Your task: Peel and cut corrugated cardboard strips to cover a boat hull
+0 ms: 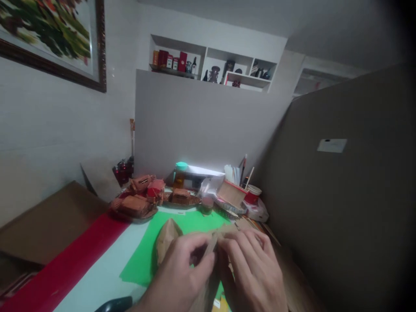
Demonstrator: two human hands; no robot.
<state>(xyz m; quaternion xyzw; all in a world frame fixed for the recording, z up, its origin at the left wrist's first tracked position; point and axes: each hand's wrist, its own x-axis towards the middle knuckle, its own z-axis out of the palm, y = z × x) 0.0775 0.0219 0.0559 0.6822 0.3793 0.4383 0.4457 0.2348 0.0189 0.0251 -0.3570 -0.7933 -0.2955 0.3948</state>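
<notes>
My left hand (185,268) pinches a strip of brown paper or thin cardboard (212,245) between thumb and fingers. Close beside it, my right hand (251,260) curls over the far end of the same brown piece, with its fingertips partly hidden. Under both hands lies a bright green sheet (139,260). A boat-shaped form of brown paper (166,237) rests on that sheet, just beyond my left hand and partly covered by it.
Brown model boats (134,206) stand at the back left, another model boat (181,197) at the back middle. Behind are a green-capped bottle (180,175), a red-rimmed box (231,194) and a red tub (252,195). A dark curved object (115,304) lies at the front left. Grey partitions (208,125) enclose the table.
</notes>
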